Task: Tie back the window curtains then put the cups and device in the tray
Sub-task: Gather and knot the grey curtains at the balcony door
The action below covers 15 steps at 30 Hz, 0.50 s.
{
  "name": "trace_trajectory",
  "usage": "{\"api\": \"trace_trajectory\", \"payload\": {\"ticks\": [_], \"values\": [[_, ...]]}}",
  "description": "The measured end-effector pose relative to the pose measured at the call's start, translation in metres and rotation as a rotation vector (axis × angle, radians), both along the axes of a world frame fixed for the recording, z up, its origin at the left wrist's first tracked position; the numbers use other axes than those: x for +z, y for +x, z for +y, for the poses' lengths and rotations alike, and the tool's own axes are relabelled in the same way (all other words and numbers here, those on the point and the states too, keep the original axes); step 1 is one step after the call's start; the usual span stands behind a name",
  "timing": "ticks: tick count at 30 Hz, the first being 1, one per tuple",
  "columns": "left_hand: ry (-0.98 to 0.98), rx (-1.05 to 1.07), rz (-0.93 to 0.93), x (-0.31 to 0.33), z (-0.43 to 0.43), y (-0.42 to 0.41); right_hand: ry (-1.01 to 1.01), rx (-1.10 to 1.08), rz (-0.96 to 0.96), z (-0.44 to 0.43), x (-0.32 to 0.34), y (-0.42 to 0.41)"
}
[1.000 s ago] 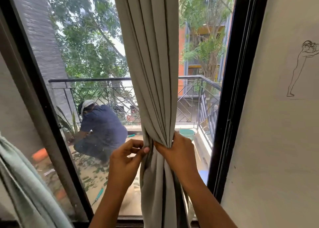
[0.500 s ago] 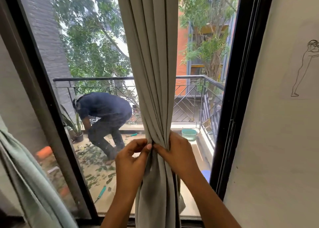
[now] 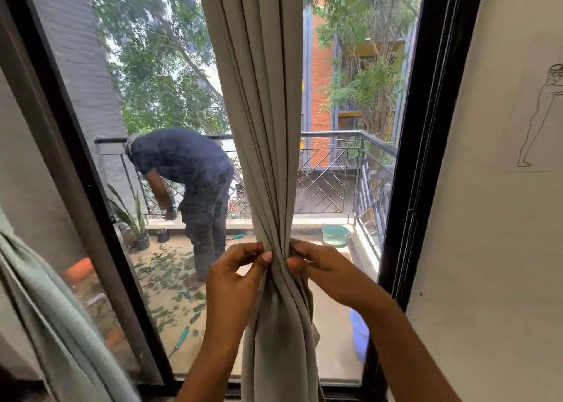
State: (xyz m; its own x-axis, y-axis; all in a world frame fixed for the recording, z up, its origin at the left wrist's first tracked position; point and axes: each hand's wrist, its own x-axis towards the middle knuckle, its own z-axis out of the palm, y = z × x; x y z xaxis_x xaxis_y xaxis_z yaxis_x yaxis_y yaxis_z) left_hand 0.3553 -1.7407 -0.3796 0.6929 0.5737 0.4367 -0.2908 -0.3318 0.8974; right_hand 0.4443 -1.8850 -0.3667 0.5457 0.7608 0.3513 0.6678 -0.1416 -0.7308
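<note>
Left hand point(image 3: 234, 277), raised from below, pinches the gathered folds of the grey curtain point(image 3: 265, 97) between thumb and forefinger. The right hand point(image 3: 326, 272) grips the same bundle from the opposite side, its fingers curled into the cloth. The two hands meet at the curtain's narrowest point, fingertips just beside one another. Above the grip the curtain hangs in straight pleats down the middle of the window; below it the cloth widens again and falls to the bottom edge of the view. A second, pale green curtain point(image 3: 45, 310) slants across the lower left corner, well apart from the hands. The black window frame point(image 3: 426, 127) stands to the right of the hands, and beyond it is a white wall bearing a line drawing of a figure point(image 3: 542, 112). Through the glass: a person in dark clothes point(image 3: 195, 170) bending at the balcony railing point(image 3: 329, 133), a potted plant point(image 3: 134, 219), scattered leaves point(image 3: 170, 267) on the balcony floor, and a teal tub point(image 3: 335, 234) in the corner.
</note>
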Motion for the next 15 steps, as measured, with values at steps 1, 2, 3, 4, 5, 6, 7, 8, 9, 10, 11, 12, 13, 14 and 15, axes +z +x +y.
{"api": "trace_trajectory", "payload": {"ticks": [1,2,3,4,5,6,7,8,9,10,11,12,13,14,15], "values": [[-0.003,-0.001,0.001,0.000,-0.001,0.001,0.045,0.016,0.048,-0.004,0.001,0.004],[-0.008,-0.006,0.001,-0.001,-0.003,0.002,0.081,-0.002,0.069,-0.007,0.002,0.008],[-0.016,-0.014,-0.002,-0.002,-0.006,0.003,0.099,-0.033,0.079,-0.008,0.002,0.012],[-0.026,-0.022,-0.009,-0.002,-0.009,0.003,0.103,-0.064,0.084,-0.008,0.004,0.015],[-0.039,-0.031,-0.018,-0.003,-0.012,0.004,0.110,-0.086,0.088,-0.008,0.006,0.018],[-0.051,-0.042,-0.027,-0.003,-0.014,0.003,0.123,-0.096,0.090,-0.008,0.008,0.020],[-0.063,-0.058,-0.032,-0.002,-0.016,0.002,0.138,-0.096,0.092,-0.008,0.010,0.021],[-0.073,-0.078,-0.031,0.000,-0.017,0.002,0.144,-0.095,0.092,-0.007,0.012,0.022],[-0.082,-0.098,-0.026,0.001,-0.018,0.002,0.136,-0.096,0.096,-0.006,0.014,0.022],[-0.090,-0.111,-0.021,0.003,-0.018,0.002,0.118,-0.096,0.098,-0.005,0.015,0.022],[-0.093,-0.114,-0.019,0.006,-0.018,0.002,0.101,-0.094,0.101,-0.003,0.015,0.021],[-0.092,-0.112,-0.017,0.008,-0.017,0.002,0.095,-0.088,0.102,-0.001,0.015,0.019],[-0.094,-0.107,-0.016,0.010,-0.016,0.004,0.096,-0.087,0.107,0.001,0.015,0.017],[-0.093,-0.100,-0.012,0.011,-0.014,0.005,0.095,-0.096,0.110,0.003,0.014,0.017],[-0.082,-0.089,-0.003,0.012,-0.012,0.006,0.090,-0.110,0.115,0.004,0.014,0.016]]}}
